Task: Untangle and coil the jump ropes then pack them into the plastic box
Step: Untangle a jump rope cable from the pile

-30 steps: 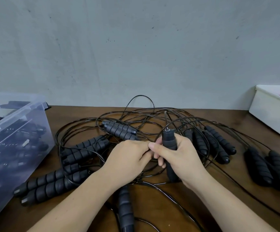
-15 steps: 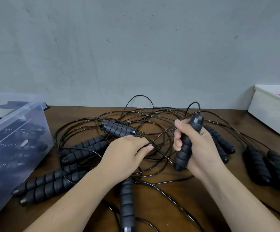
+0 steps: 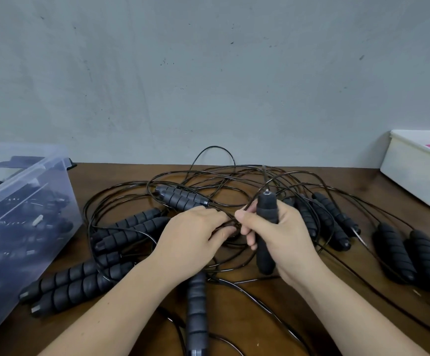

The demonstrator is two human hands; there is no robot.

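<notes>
Back beside left hand [image 3: 190, 236], right hand [image 3: 287, 236], fingers tight round upright handle [image 3: 266, 209]; left fingers pinching cord [image 3: 230, 221].

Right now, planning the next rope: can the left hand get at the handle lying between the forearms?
Probably yes: the handle lies uncovered just below the left hand, though that hand seems to pinch a cord it must drop first.

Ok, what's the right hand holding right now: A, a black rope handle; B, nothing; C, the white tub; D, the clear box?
A: the right hand grips an upright black handle, while the left hand holds a cord beside it.
</notes>
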